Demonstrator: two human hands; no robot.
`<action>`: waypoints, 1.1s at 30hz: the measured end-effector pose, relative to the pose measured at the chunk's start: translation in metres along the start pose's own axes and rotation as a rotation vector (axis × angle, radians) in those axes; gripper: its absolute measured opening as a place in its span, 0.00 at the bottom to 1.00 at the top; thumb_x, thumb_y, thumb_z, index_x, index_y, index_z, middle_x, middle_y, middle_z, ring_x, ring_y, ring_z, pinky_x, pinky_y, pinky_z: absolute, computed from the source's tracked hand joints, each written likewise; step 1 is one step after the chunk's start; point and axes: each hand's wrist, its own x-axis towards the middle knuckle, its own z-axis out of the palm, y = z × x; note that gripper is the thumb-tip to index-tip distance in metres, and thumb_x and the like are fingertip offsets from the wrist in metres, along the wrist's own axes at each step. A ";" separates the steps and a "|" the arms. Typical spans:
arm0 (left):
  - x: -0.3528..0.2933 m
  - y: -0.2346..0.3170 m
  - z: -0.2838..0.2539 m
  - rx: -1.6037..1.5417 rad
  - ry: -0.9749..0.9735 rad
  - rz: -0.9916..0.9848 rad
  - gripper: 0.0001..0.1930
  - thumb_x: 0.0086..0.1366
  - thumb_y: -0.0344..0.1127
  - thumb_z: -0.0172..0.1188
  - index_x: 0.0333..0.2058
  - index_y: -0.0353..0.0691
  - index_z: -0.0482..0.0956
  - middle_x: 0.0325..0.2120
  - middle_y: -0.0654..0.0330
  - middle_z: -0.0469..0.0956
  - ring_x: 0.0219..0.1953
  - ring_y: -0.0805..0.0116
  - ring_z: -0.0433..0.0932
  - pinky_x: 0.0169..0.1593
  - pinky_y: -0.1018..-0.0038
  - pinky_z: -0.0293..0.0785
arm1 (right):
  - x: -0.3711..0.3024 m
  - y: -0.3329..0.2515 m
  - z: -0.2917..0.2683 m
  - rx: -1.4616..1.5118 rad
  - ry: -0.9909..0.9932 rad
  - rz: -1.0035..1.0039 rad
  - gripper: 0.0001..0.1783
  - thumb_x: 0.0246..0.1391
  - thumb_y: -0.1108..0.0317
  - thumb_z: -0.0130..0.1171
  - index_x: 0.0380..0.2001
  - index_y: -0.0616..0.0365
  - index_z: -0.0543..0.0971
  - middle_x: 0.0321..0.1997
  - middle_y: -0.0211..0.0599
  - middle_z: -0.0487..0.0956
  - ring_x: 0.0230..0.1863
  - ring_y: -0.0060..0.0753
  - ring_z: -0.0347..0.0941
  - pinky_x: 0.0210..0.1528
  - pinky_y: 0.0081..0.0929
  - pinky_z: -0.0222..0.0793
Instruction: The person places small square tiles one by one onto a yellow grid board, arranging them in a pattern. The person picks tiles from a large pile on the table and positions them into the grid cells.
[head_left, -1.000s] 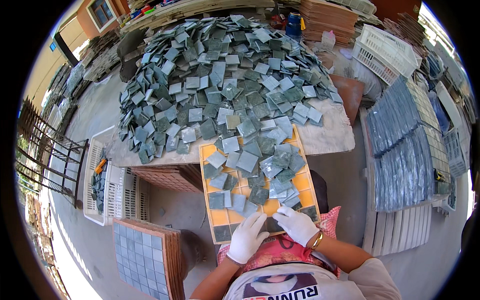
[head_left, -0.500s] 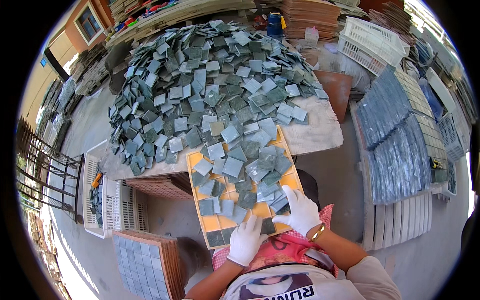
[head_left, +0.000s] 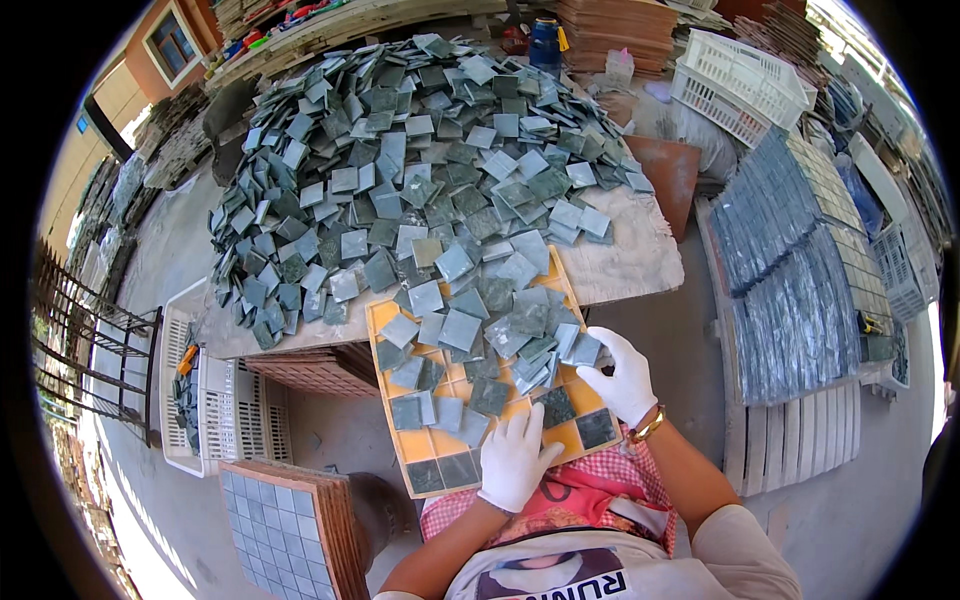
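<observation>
Fingers of the white-gloved right hand (head_left: pixel 622 383) grasp a square grey-green stone tile (head_left: pixel 583 351) at the right side of a yellow gridded tray with a pale rim (head_left: pixel 410 443). The white-gloved left hand (head_left: pixel 513 465), fingers loosely spread and clasping nothing, lies over the tray's near part. Loose grey-green tiles (head_left: pixel 460 331) overlap across it; beyond, a large tile heap (head_left: pixel 400 155) covers a pale surface (head_left: pixel 632 268).

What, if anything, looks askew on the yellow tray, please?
Several loose grey-green tiles lie tilted and overlapping across the dividers of the yellow tray; they look disorderly because the near-edge tiles sit squarely in their compartments.
</observation>
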 end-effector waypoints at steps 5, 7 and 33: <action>0.024 -0.002 0.017 -0.011 -0.011 0.002 0.30 0.48 0.41 0.68 0.50 0.38 0.72 0.38 0.54 0.70 0.42 0.52 0.73 0.43 0.62 0.72 | -0.002 0.008 -0.002 -0.116 -0.167 -0.116 0.28 0.41 0.65 0.68 0.49 0.56 0.74 0.47 0.43 0.78 0.45 0.43 0.77 0.47 0.33 0.74; 0.025 -0.005 0.014 -0.063 -0.013 0.040 0.30 0.47 0.40 0.69 0.50 0.37 0.72 0.38 0.54 0.70 0.41 0.52 0.73 0.44 0.61 0.72 | -0.011 0.007 -0.006 -0.099 -0.200 -0.108 0.27 0.41 0.65 0.67 0.47 0.55 0.74 0.46 0.42 0.78 0.46 0.46 0.75 0.48 0.37 0.72; 0.007 -0.001 -0.002 -0.012 -0.158 0.175 0.30 0.45 0.42 0.71 0.47 0.39 0.73 0.39 0.57 0.71 0.42 0.55 0.71 0.45 0.63 0.70 | -0.005 0.018 -0.033 0.178 -0.397 0.233 0.09 0.58 0.66 0.54 0.39 0.57 0.78 0.32 0.43 0.80 0.29 0.41 0.78 0.34 0.29 0.74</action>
